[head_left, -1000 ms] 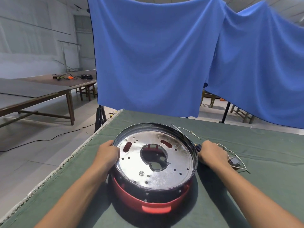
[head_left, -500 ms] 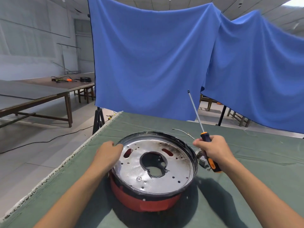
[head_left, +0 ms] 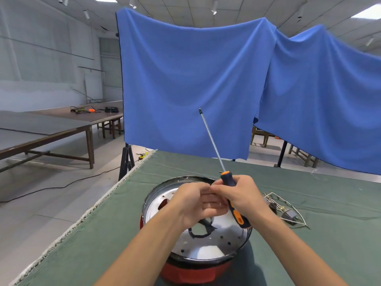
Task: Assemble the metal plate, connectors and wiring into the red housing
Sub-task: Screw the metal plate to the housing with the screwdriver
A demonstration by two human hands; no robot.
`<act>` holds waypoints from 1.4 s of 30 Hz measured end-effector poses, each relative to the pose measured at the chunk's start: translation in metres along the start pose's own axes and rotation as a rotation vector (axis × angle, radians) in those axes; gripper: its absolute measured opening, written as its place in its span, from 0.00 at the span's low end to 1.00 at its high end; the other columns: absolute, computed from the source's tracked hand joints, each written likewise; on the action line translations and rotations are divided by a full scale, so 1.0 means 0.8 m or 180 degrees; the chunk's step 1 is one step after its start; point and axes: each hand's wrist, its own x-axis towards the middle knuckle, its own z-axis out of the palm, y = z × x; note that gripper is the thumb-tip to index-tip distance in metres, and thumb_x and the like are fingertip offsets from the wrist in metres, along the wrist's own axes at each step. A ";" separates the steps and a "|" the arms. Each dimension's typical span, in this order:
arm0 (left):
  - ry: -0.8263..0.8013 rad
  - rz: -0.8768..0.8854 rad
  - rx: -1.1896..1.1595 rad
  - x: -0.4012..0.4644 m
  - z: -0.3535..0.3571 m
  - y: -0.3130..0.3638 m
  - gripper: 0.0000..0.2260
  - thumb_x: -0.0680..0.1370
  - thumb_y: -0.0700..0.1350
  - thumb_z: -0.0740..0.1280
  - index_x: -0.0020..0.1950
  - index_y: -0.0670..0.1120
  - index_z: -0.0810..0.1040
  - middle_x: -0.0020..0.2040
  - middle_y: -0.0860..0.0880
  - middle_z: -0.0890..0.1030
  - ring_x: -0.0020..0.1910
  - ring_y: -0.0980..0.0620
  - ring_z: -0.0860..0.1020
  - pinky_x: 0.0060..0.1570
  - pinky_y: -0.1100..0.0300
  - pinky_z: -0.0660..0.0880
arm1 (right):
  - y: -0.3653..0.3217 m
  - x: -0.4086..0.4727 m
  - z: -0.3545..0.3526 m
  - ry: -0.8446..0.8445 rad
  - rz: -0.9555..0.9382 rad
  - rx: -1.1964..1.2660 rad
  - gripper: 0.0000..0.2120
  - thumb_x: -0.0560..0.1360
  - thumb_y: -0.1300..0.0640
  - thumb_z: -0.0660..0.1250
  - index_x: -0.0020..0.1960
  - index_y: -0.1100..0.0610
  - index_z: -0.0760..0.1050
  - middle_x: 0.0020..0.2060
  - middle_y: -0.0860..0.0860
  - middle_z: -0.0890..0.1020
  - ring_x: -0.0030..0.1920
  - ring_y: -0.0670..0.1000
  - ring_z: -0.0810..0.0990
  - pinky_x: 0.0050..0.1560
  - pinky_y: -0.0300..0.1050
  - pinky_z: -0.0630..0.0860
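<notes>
Red housing (head_left: 193, 273) on green desk (head_left: 309, 254), metal plate (head_left: 206, 244) seated inside. Right hand (head_left: 240, 195) gripping screwdriver (head_left: 226, 178), shaft up. Left hand (head_left: 195, 203) fingers curled, possibly pinching something small. Wiring (head_left: 284, 209) just right.

Workshop-type hall: bare concrete floor (head_left: 51, 199), grid ceiling with track lights (head_left: 214, 7), long wooden worktables (head_left: 51, 129) with cables and tools on them. Work counter (head_left: 309, 234) has green felt; blue cloth backdrop (head_left: 185, 89) hung on stands behind it.
</notes>
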 end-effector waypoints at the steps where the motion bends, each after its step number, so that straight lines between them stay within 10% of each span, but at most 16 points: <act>1: 0.0033 0.0038 -0.0027 0.000 -0.001 -0.001 0.15 0.80 0.37 0.54 0.49 0.37 0.81 0.43 0.35 0.81 0.37 0.42 0.81 0.36 0.55 0.81 | 0.002 0.002 0.002 -0.0021 -0.0002 -0.0048 0.07 0.70 0.66 0.71 0.34 0.58 0.79 0.23 0.48 0.77 0.24 0.41 0.75 0.27 0.33 0.71; 9: 0.0615 0.0487 -0.0498 -0.002 -0.020 0.004 0.10 0.80 0.36 0.60 0.45 0.34 0.78 0.38 0.39 0.84 0.33 0.45 0.84 0.31 0.58 0.81 | 0.011 0.011 0.000 -0.0157 -0.0414 -0.0931 0.17 0.72 0.44 0.69 0.35 0.57 0.75 0.23 0.47 0.74 0.25 0.46 0.71 0.33 0.43 0.68; 16: 0.1014 0.0731 -0.2114 -0.004 -0.068 0.024 0.08 0.80 0.40 0.62 0.44 0.40 0.77 0.35 0.42 0.84 0.44 0.45 0.80 0.49 0.50 0.73 | 0.018 0.007 -0.023 0.0107 -0.0967 -0.3043 0.28 0.62 0.21 0.46 0.34 0.44 0.66 0.28 0.42 0.74 0.33 0.46 0.72 0.31 0.38 0.63; 21: 0.1074 0.0868 -0.2394 -0.010 -0.085 0.029 0.08 0.81 0.41 0.61 0.49 0.37 0.77 0.45 0.42 0.83 0.46 0.45 0.81 0.43 0.50 0.75 | 0.030 0.003 -0.016 0.0085 -0.1017 -0.3358 0.37 0.60 0.20 0.35 0.31 0.51 0.64 0.25 0.48 0.73 0.27 0.44 0.70 0.29 0.40 0.62; 37: 0.1230 0.1298 -0.2068 -0.011 -0.080 0.020 0.10 0.81 0.42 0.60 0.47 0.38 0.77 0.38 0.43 0.85 0.40 0.47 0.84 0.39 0.55 0.79 | 0.021 -0.005 -0.013 0.0021 -0.0825 -0.3398 0.33 0.68 0.24 0.48 0.28 0.54 0.62 0.21 0.50 0.68 0.24 0.49 0.67 0.26 0.42 0.62; 42: 0.1242 0.1580 -0.1894 -0.014 -0.075 0.022 0.10 0.82 0.43 0.59 0.47 0.38 0.76 0.38 0.41 0.85 0.37 0.46 0.85 0.34 0.56 0.82 | 0.005 0.003 -0.017 -0.0323 -0.0448 -0.3204 0.35 0.65 0.22 0.51 0.35 0.52 0.77 0.27 0.49 0.80 0.28 0.48 0.77 0.28 0.40 0.67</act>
